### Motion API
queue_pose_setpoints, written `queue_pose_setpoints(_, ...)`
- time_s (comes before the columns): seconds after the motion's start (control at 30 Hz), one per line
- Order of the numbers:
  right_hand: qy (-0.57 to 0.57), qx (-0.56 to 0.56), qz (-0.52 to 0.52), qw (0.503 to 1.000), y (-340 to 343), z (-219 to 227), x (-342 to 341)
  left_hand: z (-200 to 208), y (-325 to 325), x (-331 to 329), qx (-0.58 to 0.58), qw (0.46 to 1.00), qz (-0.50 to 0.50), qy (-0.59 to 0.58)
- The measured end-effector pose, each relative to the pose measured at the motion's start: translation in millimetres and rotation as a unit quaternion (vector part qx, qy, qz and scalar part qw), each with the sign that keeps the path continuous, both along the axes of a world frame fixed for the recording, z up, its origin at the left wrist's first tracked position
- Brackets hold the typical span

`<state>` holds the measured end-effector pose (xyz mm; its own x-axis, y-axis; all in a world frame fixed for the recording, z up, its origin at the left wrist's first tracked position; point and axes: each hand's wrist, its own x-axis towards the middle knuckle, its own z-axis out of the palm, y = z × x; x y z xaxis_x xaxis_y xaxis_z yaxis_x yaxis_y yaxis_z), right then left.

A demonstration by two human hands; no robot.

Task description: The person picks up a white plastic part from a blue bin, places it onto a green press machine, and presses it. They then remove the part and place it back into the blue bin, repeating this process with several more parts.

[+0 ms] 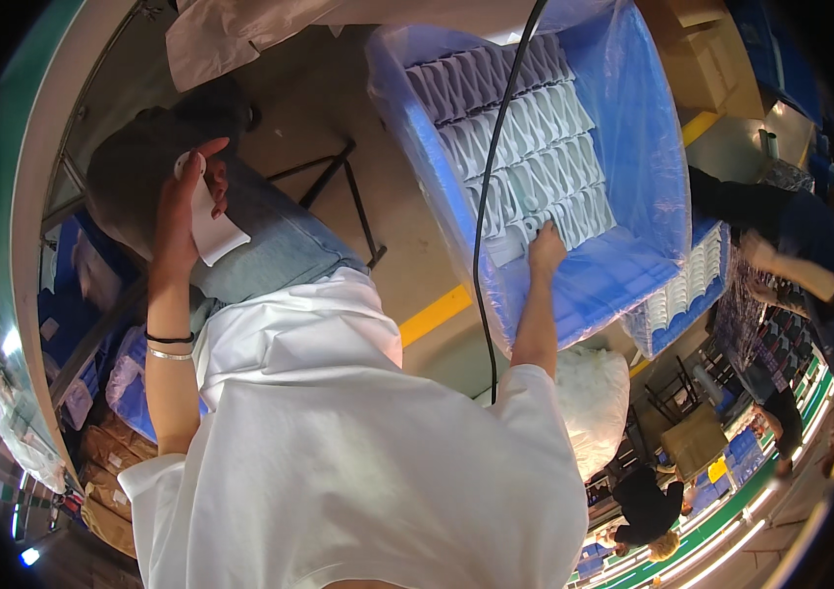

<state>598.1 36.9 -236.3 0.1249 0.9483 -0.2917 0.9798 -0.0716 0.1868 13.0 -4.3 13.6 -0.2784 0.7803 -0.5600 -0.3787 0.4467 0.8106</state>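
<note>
Reaching right hand point(545, 247) resting on white moulded parts point(535, 157) near blue lined bin point(633, 265) front wall, left hand point(186, 211) well apart, clamped on white card point(213, 231), black cable point(484, 245) crossing bin edge.

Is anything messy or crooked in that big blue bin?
Mostly tidy: the white parts sit in neat rows in the blue bin. One white piece by the right hand lies askew, out of the rows.

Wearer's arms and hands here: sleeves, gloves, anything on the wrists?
Both hands bare, no gloves. Loose white short-sleeved T-shirt, forearms uncovered. Left wrist carries a black band and a thin silver bracelet. Nothing worn on the right hand or its wrist.
</note>
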Motion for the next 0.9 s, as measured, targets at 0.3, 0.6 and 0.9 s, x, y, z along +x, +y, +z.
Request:
queue_pose_setpoints(0.3,0.121,0.063,0.031,0.99,8.2,-6.1,16.8,-1.6,0.9,-1.5,-0.01,1.0,-0.009,0.004)
queue_pose_setpoints(0.6,0.087,0.047,-0.067,0.993,20.4,27.6,13.1,2.4,0.7,0.0,-0.013,1.0,-0.011,0.004)
queue_pose_setpoints(0.9,0.014,-0.116,-0.001,0.993,5.6,12.7,5.8,1.6,2.4,1.7,-0.006,1.0,-0.004,-0.009)
